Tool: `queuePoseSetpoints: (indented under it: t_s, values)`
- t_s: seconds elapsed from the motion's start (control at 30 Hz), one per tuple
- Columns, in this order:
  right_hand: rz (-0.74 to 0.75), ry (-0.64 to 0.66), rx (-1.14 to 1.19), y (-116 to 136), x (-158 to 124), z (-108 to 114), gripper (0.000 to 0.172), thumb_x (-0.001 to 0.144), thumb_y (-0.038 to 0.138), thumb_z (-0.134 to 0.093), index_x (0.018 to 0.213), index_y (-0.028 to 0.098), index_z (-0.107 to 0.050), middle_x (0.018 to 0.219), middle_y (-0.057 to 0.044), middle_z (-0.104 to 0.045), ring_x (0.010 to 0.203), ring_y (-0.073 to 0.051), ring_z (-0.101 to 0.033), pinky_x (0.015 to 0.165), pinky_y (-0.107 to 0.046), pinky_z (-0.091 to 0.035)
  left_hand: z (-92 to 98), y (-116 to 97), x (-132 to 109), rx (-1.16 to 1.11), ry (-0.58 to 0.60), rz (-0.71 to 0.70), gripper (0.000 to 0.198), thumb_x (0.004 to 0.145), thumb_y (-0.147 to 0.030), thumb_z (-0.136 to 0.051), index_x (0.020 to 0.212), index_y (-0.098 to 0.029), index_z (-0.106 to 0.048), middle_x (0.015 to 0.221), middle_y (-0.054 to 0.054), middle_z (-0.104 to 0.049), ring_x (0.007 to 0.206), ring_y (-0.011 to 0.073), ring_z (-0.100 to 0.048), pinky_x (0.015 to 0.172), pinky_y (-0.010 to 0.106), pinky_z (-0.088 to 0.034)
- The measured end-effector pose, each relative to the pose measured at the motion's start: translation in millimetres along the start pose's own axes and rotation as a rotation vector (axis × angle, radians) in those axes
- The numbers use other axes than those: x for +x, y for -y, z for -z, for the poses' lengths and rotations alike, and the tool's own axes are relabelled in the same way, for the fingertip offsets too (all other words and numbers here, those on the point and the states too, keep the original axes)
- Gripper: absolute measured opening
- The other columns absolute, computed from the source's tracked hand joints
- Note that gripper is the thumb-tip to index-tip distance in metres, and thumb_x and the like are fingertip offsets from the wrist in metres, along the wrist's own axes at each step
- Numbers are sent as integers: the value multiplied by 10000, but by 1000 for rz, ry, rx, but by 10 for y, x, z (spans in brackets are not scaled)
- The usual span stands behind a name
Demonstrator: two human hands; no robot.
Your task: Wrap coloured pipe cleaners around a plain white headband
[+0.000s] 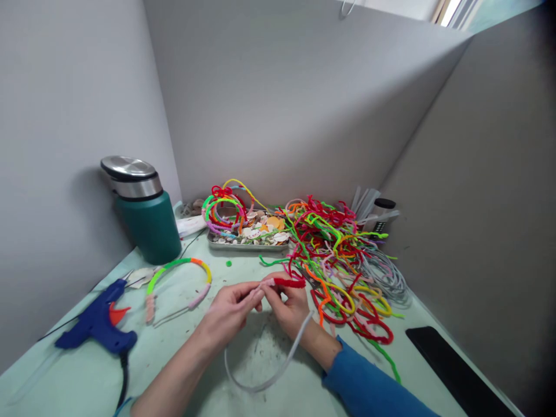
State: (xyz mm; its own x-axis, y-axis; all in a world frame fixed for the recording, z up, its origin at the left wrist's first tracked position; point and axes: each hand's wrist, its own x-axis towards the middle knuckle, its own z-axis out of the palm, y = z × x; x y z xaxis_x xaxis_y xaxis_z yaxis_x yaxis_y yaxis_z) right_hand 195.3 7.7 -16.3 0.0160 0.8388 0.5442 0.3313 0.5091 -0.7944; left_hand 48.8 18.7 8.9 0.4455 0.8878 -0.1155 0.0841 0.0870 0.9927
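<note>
Between my two hands is a grey headband (260, 387), its bare curve hanging down toward me. One end of it is covered with red pipe cleaner (290, 283), with a pale pink wrap (268, 282) beside the red. My left hand (232, 307) pinches the pink wrapped part from the left. Thumb and fingers of my right hand (289, 304) close on the same spot from the right, under the red section. On the table to the left lies another headband (176, 263), partly wrapped in several colours.
A blue glue gun (98, 321) lies at left, before a teal bottle (150, 226). A metal tray (249, 245) of discs holds wrapped rings (226, 214). Tangled pipe cleaners (330, 231), grey headbands (391, 275) and a black phone-like slab (452, 365) lie at right. Grey partitions (278, 104) surround the table.
</note>
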Motion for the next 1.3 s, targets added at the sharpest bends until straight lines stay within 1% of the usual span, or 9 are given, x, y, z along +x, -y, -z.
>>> queuePoseSetpoints:
  t_s: [0.13, 0.23, 0.3, 0.47, 0.7, 0.8, 0.9, 1.07, 1.3]
  values:
    - [-5, 11, 10, -11, -4, -6, 105, 830, 251, -524, 795, 170, -581, 664, -14, -579, 660, -149, -568, 550, -243, -431, -18, -4, 4, 38, -50, -54, 386, 781, -500, -509, 801, -132, -625, 617, -23, -520, 377, 33, -283, 358, 182, -191]
    - [-15, 37, 20, -2, -9, 3, 110, 837, 250, -517, 784, 174, -577, 679, -15, -576, 659, -146, -559, 564, -248, -428, -21, 11, 22, 67, -54, -71, 424, 791, -514, -481, 614, -138, -566, 496, -50, -425, 362, 40, -273, 359, 184, -186]
    - [-8, 58, 30, 12, -13, 16, 106, 839, 244, -519, 785, 176, -579, 707, -19, -583, 658, -141, -553, 579, -250, -427, -8, 27, 31, 81, -75, -37, 457, 789, -535, -468, 555, -147, -530, 425, -69, -349, 349, 48, -269, 359, 183, -190]
    - [1, 126, 44, 16, -35, 30, 69, 830, 231, -541, 839, 180, -586, 705, -15, -592, 616, -131, -530, 567, -244, -411, 32, 50, 43, 19, -67, 32, 455, 763, -565, -482, 544, -165, -496, 392, -66, -396, 319, 51, -281, 350, 183, -200]
    - [-33, 82, 46, 0, -25, 7, 85, 833, 245, -542, 807, 176, -584, 709, -18, -583, 635, -134, -533, 570, -238, -402, 14, 25, 34, 31, -84, 39, 482, 780, -574, -444, 549, -157, -515, 344, -75, -330, 320, 59, -283, 362, 188, -206]
    - [-26, 138, 25, 26, -2, 59, 86, 832, 241, -539, 830, 172, -591, 744, -30, -601, 666, -144, -551, 599, -243, -413, 6, 19, 25, 3, -99, 55, 457, 773, -572, -454, 583, -161, -510, 351, -85, -316, 326, 60, -268, 363, 189, -206]
    - [-17, 209, 70, 8, 12, 110, 124, 828, 239, -530, 913, 176, -594, 805, -38, -604, 690, -146, -552, 621, -245, -419, 4, 6, 23, -35, -127, 88, 430, 731, -573, -510, 617, -159, -508, 427, -82, -371, 344, 46, -245, 360, 184, -178]
    - [-188, 160, 253, -41, 48, 110, 183, 854, 310, -494, 926, 183, -604, 701, 0, -533, 613, -121, -490, 554, -221, -388, -2, -11, 19, 15, -85, 113, 437, 705, -577, -539, 637, -146, -556, 456, -76, -379, 369, 45, -235, 379, 192, -143]
    - [-408, 216, 466, -15, 76, 44, 251, 782, 397, -580, 867, 175, -659, 663, 2, -540, 591, -117, -477, 525, -217, -386, -34, 20, -3, 124, 55, 50, 461, 693, -579, -560, 571, -135, -582, 447, -69, -342, 422, 66, -257, 419, 217, -152]
